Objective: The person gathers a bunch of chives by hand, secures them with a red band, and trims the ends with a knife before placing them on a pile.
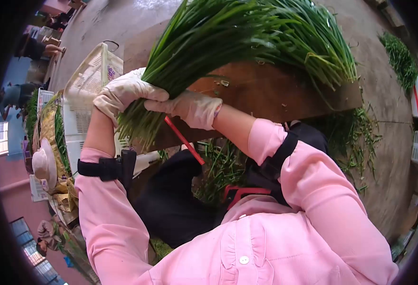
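the long green bunch (182,59) arches over the board (251,92).

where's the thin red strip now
In the head view, left of centre, the red strip slants down from just below the right hand, right of the bunched stalks.

1 head-worn camera looks forward and down at the nearby hands (125,92), its dark edges hard to read.
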A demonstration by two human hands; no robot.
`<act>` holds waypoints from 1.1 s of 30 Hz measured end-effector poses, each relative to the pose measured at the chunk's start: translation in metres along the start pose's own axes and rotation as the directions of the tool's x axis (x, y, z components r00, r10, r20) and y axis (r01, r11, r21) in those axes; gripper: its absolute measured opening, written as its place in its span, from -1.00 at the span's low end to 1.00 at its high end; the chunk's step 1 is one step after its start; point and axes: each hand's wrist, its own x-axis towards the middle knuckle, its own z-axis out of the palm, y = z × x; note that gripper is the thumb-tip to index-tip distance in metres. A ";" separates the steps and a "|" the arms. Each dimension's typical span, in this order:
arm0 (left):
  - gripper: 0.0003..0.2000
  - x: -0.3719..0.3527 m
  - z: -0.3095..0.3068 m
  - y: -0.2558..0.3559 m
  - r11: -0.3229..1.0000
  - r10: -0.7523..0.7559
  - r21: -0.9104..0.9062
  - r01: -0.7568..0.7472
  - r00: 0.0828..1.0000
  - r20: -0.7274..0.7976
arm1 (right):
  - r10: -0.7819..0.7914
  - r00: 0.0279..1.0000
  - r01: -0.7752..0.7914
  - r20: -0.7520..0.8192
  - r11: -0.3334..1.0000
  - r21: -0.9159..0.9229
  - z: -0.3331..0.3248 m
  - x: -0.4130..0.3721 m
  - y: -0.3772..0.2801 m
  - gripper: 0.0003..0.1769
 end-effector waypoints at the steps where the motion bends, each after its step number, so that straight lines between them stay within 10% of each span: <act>1: -0.49 0.003 0.000 -0.002 1.000 -0.009 0.005 0.009 1.000 0.008 | -0.003 1.000 0.003 -0.005 1.000 0.003 -0.002 0.002 0.005 -0.23; 15: -0.43 0.015 -0.002 -0.025 0.941 -0.047 -0.320 0.112 0.978 0.203 | 0.025 0.998 -0.046 -0.062 0.929 -0.368 -0.003 0.001 0.004 -0.23; 22: -0.50 0.023 0.004 -0.037 0.909 -0.074 -0.382 0.167 0.966 0.247 | 0.341 0.933 -0.351 -0.117 0.784 -0.512 0.001 0.007 -0.010 -0.03; 24: -0.43 0.023 0.009 -0.032 0.931 -0.069 -0.333 0.151 0.967 0.247 | 0.674 0.726 -0.648 -0.136 0.604 -0.465 0.002 0.010 -0.012 0.06; 33: 0.32 -0.003 0.005 -0.054 0.994 0.032 -0.104 -0.024 0.997 0.067 | 0.661 0.747 -0.640 -0.072 0.687 -0.345 -0.013 0.003 0.000 -0.11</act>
